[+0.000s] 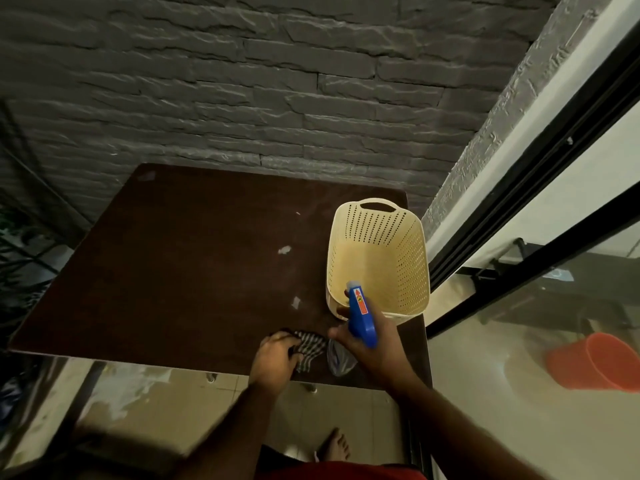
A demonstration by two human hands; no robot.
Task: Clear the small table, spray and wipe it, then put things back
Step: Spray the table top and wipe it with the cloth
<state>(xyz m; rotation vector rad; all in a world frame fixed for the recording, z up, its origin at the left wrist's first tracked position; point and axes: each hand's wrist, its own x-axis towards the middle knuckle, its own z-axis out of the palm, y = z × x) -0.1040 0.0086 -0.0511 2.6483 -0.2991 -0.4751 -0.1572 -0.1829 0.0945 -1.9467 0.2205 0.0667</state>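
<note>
A dark brown table top (180,265) fills the middle of the view. My right hand (374,341) grips a spray bottle (362,315) with a blue trigger head, its clear body hanging below my fingers over the table's front right part. The nozzle points toward a cream perforated basket (405,265), which stands with nothing visible inside at the table's right edge. My left hand (273,358) grips a checked cloth (308,348) that lies on the table near the front edge, just left of the bottle.
Small pale scraps (284,250) lie on the table top. A dark stone-textured wall rises behind. A glass sliding door (519,237) runs along the right, with an orange bucket (599,362) behind it. My bare foot (337,445) stands on the tiled floor below.
</note>
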